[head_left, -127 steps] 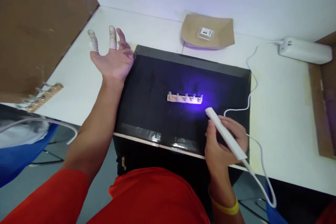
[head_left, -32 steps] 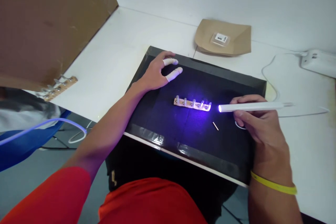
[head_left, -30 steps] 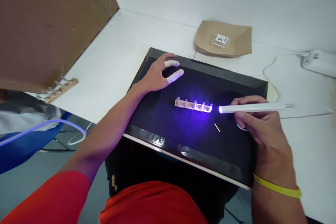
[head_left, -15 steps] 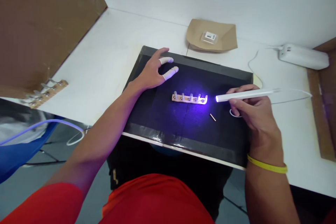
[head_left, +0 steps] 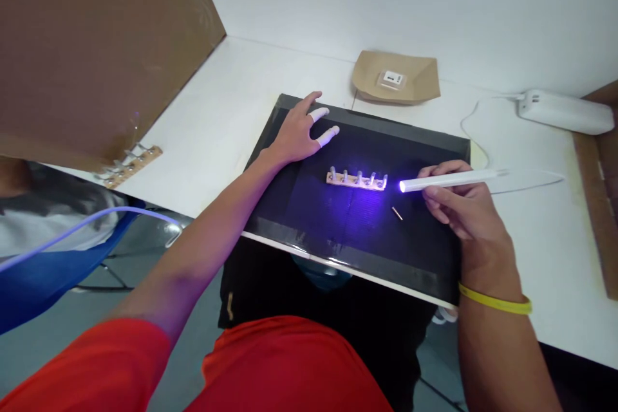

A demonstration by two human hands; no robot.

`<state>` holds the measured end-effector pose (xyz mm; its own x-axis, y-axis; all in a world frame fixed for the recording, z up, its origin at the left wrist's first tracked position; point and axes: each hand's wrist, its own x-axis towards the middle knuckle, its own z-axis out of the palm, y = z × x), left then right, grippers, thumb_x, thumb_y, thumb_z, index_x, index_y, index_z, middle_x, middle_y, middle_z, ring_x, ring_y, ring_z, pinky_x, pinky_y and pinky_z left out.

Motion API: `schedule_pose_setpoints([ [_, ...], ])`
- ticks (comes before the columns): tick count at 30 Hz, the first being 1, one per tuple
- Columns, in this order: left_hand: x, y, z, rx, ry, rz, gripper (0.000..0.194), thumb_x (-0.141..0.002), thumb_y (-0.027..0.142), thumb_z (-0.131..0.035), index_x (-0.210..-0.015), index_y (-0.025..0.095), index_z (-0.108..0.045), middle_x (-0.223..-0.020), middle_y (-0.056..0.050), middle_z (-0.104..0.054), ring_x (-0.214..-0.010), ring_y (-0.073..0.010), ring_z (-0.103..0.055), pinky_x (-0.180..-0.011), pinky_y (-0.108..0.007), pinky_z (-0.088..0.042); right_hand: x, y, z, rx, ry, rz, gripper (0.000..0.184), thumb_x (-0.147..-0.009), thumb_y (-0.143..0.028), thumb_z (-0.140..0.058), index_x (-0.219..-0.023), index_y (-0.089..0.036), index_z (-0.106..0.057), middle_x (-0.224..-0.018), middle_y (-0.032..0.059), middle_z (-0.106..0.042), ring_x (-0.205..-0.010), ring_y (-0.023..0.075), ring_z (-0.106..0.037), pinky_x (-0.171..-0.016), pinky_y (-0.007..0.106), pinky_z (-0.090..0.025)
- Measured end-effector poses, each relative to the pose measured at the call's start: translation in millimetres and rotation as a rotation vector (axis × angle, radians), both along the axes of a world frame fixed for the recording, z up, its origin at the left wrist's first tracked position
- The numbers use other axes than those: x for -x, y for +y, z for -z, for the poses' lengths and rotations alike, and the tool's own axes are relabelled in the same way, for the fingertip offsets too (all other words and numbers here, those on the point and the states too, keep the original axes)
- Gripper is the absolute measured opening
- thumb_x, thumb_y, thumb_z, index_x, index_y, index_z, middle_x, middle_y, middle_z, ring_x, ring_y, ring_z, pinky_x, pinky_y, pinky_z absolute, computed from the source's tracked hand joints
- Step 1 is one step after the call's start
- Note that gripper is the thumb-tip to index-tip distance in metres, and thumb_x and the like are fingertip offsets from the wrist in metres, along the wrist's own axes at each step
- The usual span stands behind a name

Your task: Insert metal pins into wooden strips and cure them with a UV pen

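Observation:
My right hand (head_left: pixel 456 196) grips a white corded UV lamp pen (head_left: pixel 449 180), lying nearly level, its glowing tip pointing left. Just left of that tip, a small wooden strip (head_left: pixel 355 181) with several upright pegs stands on the black board (head_left: pixel 299 206), lit violet at its right end. A tiny metal pin (head_left: pixel 396 213) lies on the board below the tip. My left hand (head_left: pixel 302 132) rests at the board's upper left with fingers spread and nothing in them. White finger cots cover its thumb and index finger.
Behind the board sits a brown paper tray (head_left: pixel 420 80) holding a clear small box (head_left: pixel 391 80). A white power block (head_left: pixel 564 111) is at the right. Another pegged wooden strip (head_left: pixel 132 167) lies at the left beside a brown partition (head_left: pixel 106 45). Part of a person shows at far left.
My left hand has come from beyond the board's left edge onto it. The lamp has swung from slanted to nearly level beside the strip. A metal pin now shows on the board.

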<state>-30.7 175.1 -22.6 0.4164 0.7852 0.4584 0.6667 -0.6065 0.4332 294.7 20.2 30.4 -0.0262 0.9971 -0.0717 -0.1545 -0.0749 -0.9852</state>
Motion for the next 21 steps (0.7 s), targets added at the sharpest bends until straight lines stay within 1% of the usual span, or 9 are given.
schedule_pose_setpoints([
  [3,-1.4,-1.0,-1.9,0.037,0.024,-0.017,0.041,-0.095,0.044,-0.074,-0.127,0.019,-0.067,-0.163,-0.016,-0.048,-0.151,-0.0353,-0.049,-0.13,-0.051,-0.038,-0.4,-0.5,-1.1,-0.007,0.007,0.016,0.036,-0.069,-0.022,-0.095,-0.09,-0.023,-0.066,-0.09,-0.0006,-0.075,-0.04,0.0049,-0.051,-0.028,0.015,-0.033],
  [6,-0.8,-1.5,-2.1,0.024,0.023,-0.02,0.042,-0.094,0.044,-0.075,-0.127,0.019,-0.068,-0.162,-0.017,-0.049,-0.153,-0.0349,-0.047,-0.131,-0.05,-0.036,0.7,-1.9,-4.0,-0.023,0.004,0.052,0.037,-0.067,-0.02,-0.095,-0.09,-0.023,-0.066,-0.09,-0.0001,-0.075,-0.04,0.0062,-0.053,-0.028,0.016,-0.034],
  [10,2.0,-2.4,-2.1,0.006,0.036,-0.01,0.042,-0.096,0.047,-0.074,-0.13,0.024,-0.065,-0.163,-0.012,-0.049,-0.154,-0.0334,-0.046,-0.13,-0.054,-0.037,4.0,-3.7,-5.8,-0.052,-0.024,0.101,0.038,-0.065,-0.017,-0.095,-0.09,-0.022,-0.067,-0.091,0.0005,-0.076,-0.04,0.0086,-0.056,-0.029,0.019,-0.037],
  [13,3.8,-3.8,-2.4,0.024,0.027,-0.005,0.041,-0.097,0.048,-0.072,-0.13,0.024,-0.066,-0.163,-0.011,-0.049,-0.153,-0.0323,-0.047,-0.129,-0.054,-0.039,5.8,-3.6,-4.7,-0.072,-0.054,0.122,0.037,-0.064,-0.016,-0.094,-0.089,-0.022,-0.067,-0.09,0.0007,-0.077,-0.04,0.0099,-0.057,-0.029,0.021,-0.039],
  [17,4.9,-5.5,-1.9,0.017,-0.049,-0.029,0.032,-0.098,0.045,-0.071,-0.121,0.022,-0.07,-0.152,-0.011,-0.058,-0.145,-0.0288,-0.056,-0.126,-0.048,-0.044,6.2,-3.1,-4.4,-0.081,-0.089,0.155,0.036,-0.063,-0.017,-0.094,-0.087,-0.022,-0.067,-0.09,0.001,-0.077,-0.04,0.0104,-0.057,-0.03,0.022,-0.04],
  [21,5.2,-6.1,-0.3,0.03,-0.135,-0.048,0.024,-0.1,0.044,-0.07,-0.113,0.024,-0.072,-0.142,-0.008,-0.064,-0.137,-0.0264,-0.061,-0.122,-0.047,-0.049,6.6,-2.9,-5.0,-0.065,-0.114,0.166,0.038,-0.062,-0.018,-0.095,-0.088,-0.022,-0.067,-0.09,0.0012,-0.077,-0.041,0.0113,-0.058,-0.03,0.023,-0.041],
])
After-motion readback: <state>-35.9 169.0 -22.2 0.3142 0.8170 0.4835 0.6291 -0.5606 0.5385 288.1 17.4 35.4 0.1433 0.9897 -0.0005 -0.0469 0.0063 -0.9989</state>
